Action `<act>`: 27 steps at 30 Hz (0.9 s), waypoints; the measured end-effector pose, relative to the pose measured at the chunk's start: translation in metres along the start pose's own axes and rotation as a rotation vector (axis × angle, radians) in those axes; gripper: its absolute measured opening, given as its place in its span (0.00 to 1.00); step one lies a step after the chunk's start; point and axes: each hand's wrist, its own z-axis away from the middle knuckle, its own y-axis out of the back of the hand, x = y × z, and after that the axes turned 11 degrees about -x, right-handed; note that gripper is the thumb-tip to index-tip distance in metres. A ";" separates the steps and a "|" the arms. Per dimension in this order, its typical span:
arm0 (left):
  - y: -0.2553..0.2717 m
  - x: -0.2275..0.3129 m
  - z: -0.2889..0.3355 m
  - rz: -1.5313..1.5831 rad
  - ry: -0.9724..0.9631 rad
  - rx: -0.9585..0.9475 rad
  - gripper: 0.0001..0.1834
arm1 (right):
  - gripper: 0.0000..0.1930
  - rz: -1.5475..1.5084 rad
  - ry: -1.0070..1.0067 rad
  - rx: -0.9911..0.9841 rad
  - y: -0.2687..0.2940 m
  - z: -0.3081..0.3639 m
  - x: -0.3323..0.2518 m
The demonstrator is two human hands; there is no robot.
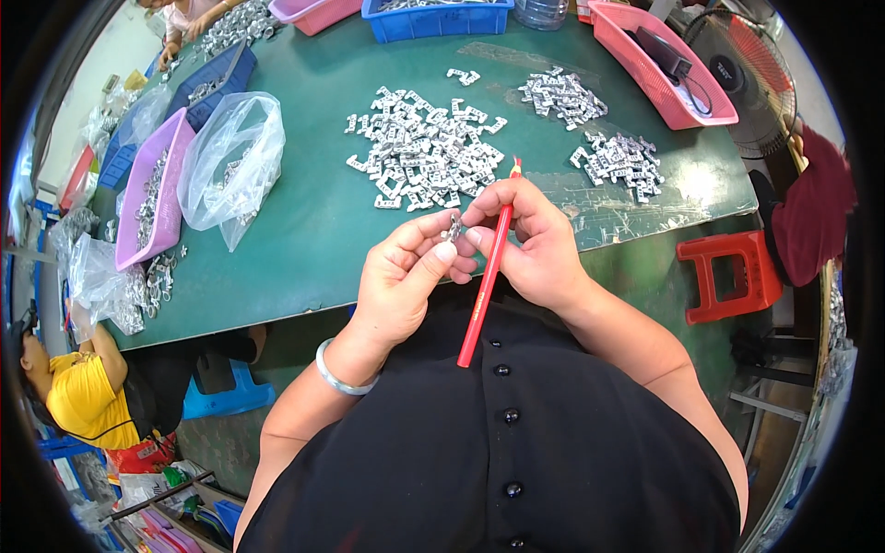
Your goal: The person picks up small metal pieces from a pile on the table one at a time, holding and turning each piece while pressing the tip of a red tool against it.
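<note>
Between thumb and fingers, my left hand (pixel 406 275) pinches a small silvery metal part (pixel 453 228). A red pencil (pixel 484 293) lies in my right hand (pixel 535 241), its tip up and its long end slanting down toward my lap. The right fingertips are close beside the metal part; whether they touch it is hard to tell. Just beyond both hands a large pile of small grey-white metal parts (pixel 429 152) spreads over the green table (pixel 295 212). Two smaller piles of similar parts, a farther one (pixel 562 97) and a nearer one (pixel 618 166), lie to the right.
A pink basket (pixel 618 41) holding a black device stands at the far right, near a fan (pixel 737 69). Leftward are a lilac tray (pixel 152 198), clear plastic bags (pixel 235 166) and a blue bin (pixel 217 88). A red stool (pixel 728 276) stands right. Two people work at the table's left side.
</note>
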 end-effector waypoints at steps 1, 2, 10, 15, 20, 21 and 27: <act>0.001 0.000 0.000 0.000 0.001 0.000 0.17 | 0.11 0.006 0.002 0.006 0.000 0.000 0.000; 0.002 -0.001 0.000 0.034 0.012 -0.005 0.17 | 0.11 0.006 0.002 0.006 0.001 0.000 0.000; 0.007 -0.003 -0.001 0.138 0.039 -0.051 0.16 | 0.13 0.009 0.024 0.023 0.000 0.001 0.000; 0.011 -0.006 -0.002 0.166 0.003 -0.079 0.16 | 0.12 0.019 0.097 0.003 0.000 0.001 -0.004; 0.013 -0.013 -0.002 0.233 -0.010 -0.099 0.16 | 0.11 0.009 0.129 -0.033 -0.006 0.000 -0.015; 0.012 -0.014 -0.002 0.248 -0.011 -0.107 0.16 | 0.11 -0.012 0.119 -0.019 -0.006 0.000 -0.015; 0.010 -0.012 -0.004 0.245 0.019 -0.094 0.16 | 0.12 -0.103 0.064 -0.015 -0.009 0.001 -0.016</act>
